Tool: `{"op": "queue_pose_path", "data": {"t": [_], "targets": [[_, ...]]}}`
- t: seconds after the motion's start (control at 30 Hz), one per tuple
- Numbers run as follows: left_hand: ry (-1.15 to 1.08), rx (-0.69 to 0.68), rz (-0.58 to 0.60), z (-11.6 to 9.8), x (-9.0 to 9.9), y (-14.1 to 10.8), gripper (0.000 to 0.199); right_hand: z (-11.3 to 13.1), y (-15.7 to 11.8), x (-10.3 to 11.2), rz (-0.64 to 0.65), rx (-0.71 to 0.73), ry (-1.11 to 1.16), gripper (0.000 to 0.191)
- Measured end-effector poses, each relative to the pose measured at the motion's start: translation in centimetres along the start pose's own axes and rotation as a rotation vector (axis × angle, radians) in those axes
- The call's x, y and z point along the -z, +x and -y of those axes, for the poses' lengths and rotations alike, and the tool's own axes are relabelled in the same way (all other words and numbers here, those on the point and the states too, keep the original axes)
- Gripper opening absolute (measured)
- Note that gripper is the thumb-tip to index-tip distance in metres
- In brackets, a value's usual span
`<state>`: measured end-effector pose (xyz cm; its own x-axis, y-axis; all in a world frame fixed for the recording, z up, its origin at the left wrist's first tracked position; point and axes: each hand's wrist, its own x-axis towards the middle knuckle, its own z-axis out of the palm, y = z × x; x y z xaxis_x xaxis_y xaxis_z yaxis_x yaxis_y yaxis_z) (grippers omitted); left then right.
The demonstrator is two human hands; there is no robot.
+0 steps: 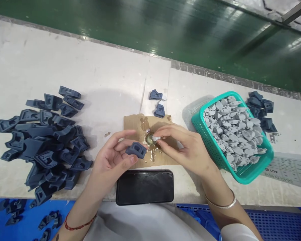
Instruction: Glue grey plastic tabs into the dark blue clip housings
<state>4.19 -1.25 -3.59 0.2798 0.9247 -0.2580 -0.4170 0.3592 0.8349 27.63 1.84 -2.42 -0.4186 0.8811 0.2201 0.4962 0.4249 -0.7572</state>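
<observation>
- Fingers of the left hand (pixel 112 155) are clamped on a dark blue-grey block (pixel 136 150), thumb in front, held above the left part of the cardboard. Thumb and index finger of the right hand (pixel 184 147) pinch a pale grey piece (pixel 156 137) over the cardboard's middle.
- White table (pixel 102 73), the largest thing, lies under the cardboard and spreads out on every side of it.
- Green panel (pixel 115 26) runs along the table's far edge, well beyond the cardboard.
- Heaped pile of dark blocks (pixel 43 144), in many orientations, sits well to the left of the cardboard.
- Teal basket (pixel 197 122), full of pale grey pieces (pixel 233 127), stands to the right of the cardboard, past the right hand.
- Blue surface (pixel 32 222), carrying more dark blocks, shows below the table edge, near side and far left of the cardboard.
- Cardboard (pixel 132 124) itself lies flat, with shiny wet splashes (pixel 153 155) on it.
- Black phone (pixel 145 187) lies just on the near side of the cardboard.
- Small cluster of dark blocks (pixel 262 107) lies far right of the cardboard, beyond the basket.
- Two loose blocks (pixel 160 110) lie just past the cardboard's far edge.
- Little round dish (pixel 146 138) sits on the cardboard's middle, under the right fingertips.
</observation>
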Motion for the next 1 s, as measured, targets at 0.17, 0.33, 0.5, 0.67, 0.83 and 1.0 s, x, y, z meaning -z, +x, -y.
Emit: {"op": "queue_pose_path", "data": {"t": [0.17,0.33,0.5,0.67,0.83,1.0], "targets": [[0.246,-0.174,-0.025,0.1,0.0,-0.1,0.034,0.1,0.0,0.0,0.005,0.031,-0.020,0.011],[0.320,-0.218,-0.097,0.0,-0.4,-0.1,0.034,0.2,0.1,-0.3,0.075,0.083,-0.076,0.011],[0.293,-0.140,-0.170,0.1,-0.5,-0.2,0.040,0.4,-0.2,0.0,0.062,0.085,-0.079,0.012],[0.261,-0.116,-0.130,0.2,-0.6,-0.2,0.027,0.4,0.0,-0.2,0.054,0.088,-0.059,0.011],[0.285,-0.085,-0.111,0.1,-0.7,-0.5,0.012,0.5,0.0,-0.3,0.009,0.008,0.017,0.011],[0.308,-0.068,-0.085,0.3,-1.0,-0.6,0.016,1.3,-0.3,-0.5,-0.182,-0.261,0.339,0.010]]}}
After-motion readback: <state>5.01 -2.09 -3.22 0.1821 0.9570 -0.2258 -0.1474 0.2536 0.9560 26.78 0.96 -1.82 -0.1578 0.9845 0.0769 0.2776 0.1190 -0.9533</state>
